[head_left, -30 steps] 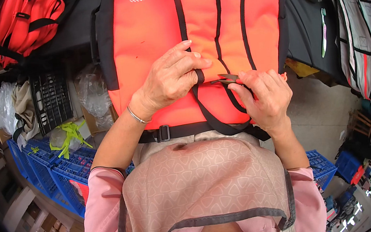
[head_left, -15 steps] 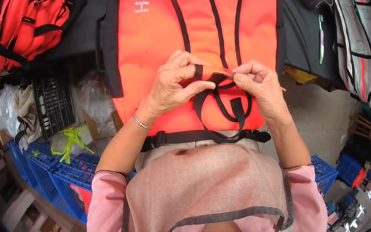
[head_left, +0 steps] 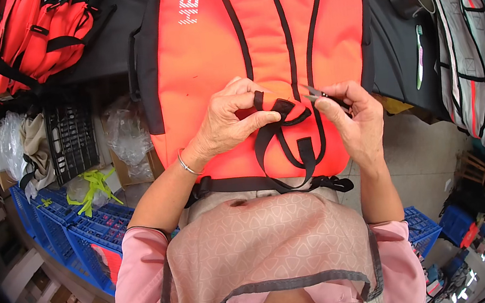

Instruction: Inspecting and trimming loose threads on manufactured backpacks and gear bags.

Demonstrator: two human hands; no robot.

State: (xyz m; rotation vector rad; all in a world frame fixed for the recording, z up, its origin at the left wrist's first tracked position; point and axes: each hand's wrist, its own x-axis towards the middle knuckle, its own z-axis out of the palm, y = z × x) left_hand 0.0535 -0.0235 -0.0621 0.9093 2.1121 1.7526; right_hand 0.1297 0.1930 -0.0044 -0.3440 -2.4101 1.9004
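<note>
left hand [head_left: 228, 126] pinches the black strap loop [head_left: 277, 112] on the orange backpack [head_left: 254, 47], right hand [head_left: 354, 116] at 3 o'clock clamps thread snips [head_left: 319, 93], trimming looks unfinished.

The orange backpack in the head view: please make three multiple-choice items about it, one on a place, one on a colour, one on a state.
1. Where does the orange backpack lie?
A. on the dark table
B. on the floor
C. in a blue crate

2. What colour is the strap loop that the left hand pinches?
A. white
B. black
C. green

3. What does the right hand hold?
A. nothing
B. a cup
C. small thread snips

Answers: 1 A, it lies on the dark table; 2 B, the strap is black; 3 C, thin metal blades stick out of the fingers.
</note>
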